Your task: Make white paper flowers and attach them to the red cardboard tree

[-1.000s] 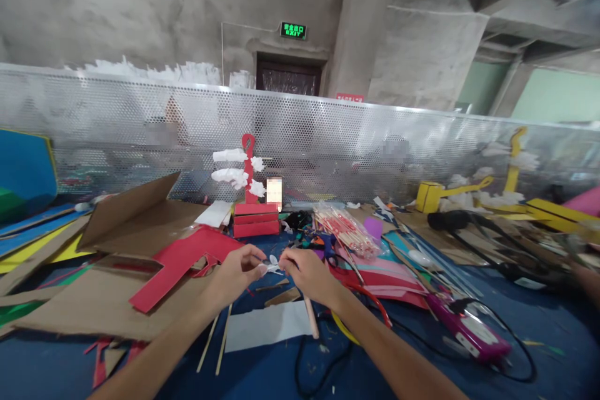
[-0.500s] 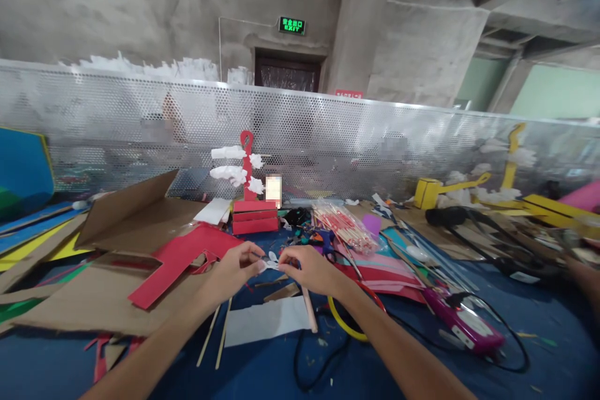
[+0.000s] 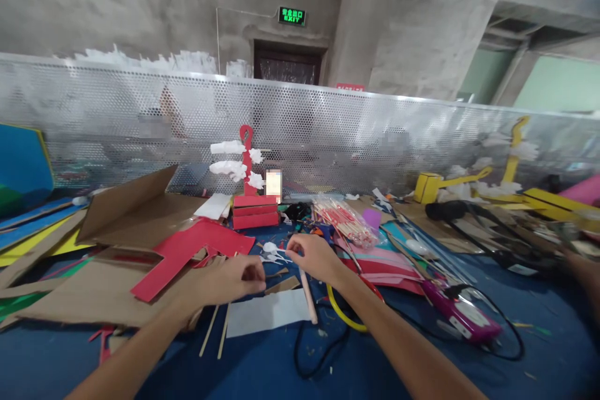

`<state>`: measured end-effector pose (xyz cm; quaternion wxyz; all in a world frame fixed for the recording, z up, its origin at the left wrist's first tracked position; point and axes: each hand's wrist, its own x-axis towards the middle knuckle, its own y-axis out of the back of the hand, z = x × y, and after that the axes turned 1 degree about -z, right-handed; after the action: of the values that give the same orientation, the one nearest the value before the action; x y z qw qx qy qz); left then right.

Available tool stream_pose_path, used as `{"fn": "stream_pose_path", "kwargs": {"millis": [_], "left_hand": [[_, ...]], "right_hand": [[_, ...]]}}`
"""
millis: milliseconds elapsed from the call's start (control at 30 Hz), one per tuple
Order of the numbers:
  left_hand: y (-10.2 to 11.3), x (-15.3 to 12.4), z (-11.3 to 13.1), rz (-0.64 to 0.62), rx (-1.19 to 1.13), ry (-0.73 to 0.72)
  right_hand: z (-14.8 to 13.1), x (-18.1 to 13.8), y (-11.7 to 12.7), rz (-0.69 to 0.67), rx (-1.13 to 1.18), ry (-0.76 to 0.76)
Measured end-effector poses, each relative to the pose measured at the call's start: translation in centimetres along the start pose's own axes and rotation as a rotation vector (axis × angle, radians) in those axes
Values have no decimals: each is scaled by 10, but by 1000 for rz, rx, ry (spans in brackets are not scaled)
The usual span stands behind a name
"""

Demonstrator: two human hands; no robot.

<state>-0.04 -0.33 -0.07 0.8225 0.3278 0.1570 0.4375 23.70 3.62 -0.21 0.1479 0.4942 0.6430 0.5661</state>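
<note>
Flanking one white scrap (image 3: 272, 249), two hands (image 3: 315, 257), one pale rod (image 3: 307, 297)

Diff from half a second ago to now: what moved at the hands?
The left hand has come off the small white piece and dropped back toward the wearer; whether it holds anything is unclear. The right hand still has the piece at its fingertips. Unchanged: the white sheet and red stand.

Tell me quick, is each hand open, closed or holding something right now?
Left hand: loosely curled; whether it holds anything cannot be told.
Right hand: closed, pinching a small, crumpled, white paper-like piece.
</note>
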Motion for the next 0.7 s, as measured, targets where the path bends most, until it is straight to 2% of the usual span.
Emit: {"fn": "stream_pose_path", "kwargs": {"millis": [67, 200, 300, 367, 533, 700], "left_hand": [[-6, -3, 5, -93, 60, 25], [-18, -3, 6, -98, 150, 40], [-19, -2, 2, -117, 72, 52], [-17, -2, 0, -133, 9, 31], [-6, 1, -1, -43, -130, -45], [3, 3, -2, 29, -218, -78]], "right_hand": [[1, -1, -2, -36, -29, -28], [1, -1, 0, -43, -15, -49], [0, -1, 4, -48, 83, -28], [-3, -1, 7, -107, 207, 11], [-11, -5, 11, -311, 463, 94], [-10, -5, 11, -379, 550, 100]]}}
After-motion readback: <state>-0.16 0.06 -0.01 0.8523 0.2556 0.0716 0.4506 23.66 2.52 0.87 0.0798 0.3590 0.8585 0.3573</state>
